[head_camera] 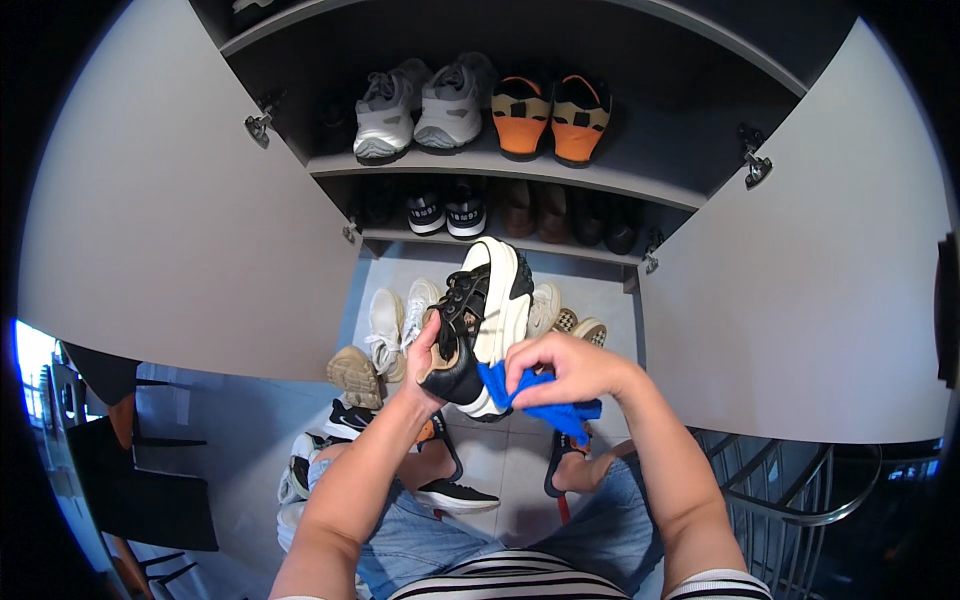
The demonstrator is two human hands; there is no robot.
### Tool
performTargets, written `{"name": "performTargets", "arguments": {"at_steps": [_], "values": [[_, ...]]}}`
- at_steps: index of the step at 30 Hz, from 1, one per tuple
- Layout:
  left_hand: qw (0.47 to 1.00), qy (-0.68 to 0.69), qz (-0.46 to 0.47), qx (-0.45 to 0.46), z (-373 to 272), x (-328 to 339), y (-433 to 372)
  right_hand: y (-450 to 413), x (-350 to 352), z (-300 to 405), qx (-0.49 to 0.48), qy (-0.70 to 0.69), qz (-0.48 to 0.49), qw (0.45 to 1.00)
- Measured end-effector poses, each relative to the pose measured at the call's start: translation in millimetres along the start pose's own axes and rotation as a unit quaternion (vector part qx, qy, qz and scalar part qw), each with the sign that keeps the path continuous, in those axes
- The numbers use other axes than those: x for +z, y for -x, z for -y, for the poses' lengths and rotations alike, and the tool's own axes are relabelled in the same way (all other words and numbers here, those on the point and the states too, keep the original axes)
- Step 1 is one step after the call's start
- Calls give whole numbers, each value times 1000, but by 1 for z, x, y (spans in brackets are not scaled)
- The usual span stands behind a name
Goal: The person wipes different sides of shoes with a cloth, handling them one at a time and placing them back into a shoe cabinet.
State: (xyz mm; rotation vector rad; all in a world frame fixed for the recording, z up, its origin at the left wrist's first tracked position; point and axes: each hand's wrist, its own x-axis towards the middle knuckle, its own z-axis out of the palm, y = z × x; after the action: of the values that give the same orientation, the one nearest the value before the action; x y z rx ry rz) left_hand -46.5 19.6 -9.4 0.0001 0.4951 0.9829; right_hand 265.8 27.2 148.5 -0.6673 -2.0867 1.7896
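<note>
A black sneaker (459,379) with a thick cream sole and black laces is held up in front of me, tilted on its side, toe pointing away. My left hand (424,367) grips it around the heel and the ankle opening; some of those fingers are hidden behind the shoe. Bunched in my right hand (562,367) is a blue cloth (559,420), pressed against the cream sole near the heel. The cloth's loose end hangs below my fingers.
An open shoe cabinet stands ahead, its left door (180,202) and right door (810,255) swung outward. Grey-white sneakers (386,120) and orange shoes (521,124) sit on a shelf. White sneakers (386,322) and a black shoe (457,496) lie on the floor. A metal rack (795,502) stands right.
</note>
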Motion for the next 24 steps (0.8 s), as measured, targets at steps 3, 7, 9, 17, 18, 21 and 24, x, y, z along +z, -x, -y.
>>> {"name": "performTargets", "arguments": {"at_steps": [3,7,9,17,18,21,24], "values": [[998,-33,60,11,-1,1,-1,-10,-14,-13,-46,55,-298,952],[1000,3,-10,0,21,34,16,-21,27,-36,1,210,-408,888],[998,30,-53,22,17,8,9,-35,35,-39,-34,234,-388,891],[994,27,-105,6,23,8,4,2,30,4,-40,86,-170,981],[997,-26,-73,5,22,16,12,-7,30,7,-49,77,-236,967],[993,-80,-70,54,32,24,15,-38,36,9,-122,144,-267,945],[991,-13,-130,-8,31,32,12,-44,56,7,-117,169,-237,949]]}}
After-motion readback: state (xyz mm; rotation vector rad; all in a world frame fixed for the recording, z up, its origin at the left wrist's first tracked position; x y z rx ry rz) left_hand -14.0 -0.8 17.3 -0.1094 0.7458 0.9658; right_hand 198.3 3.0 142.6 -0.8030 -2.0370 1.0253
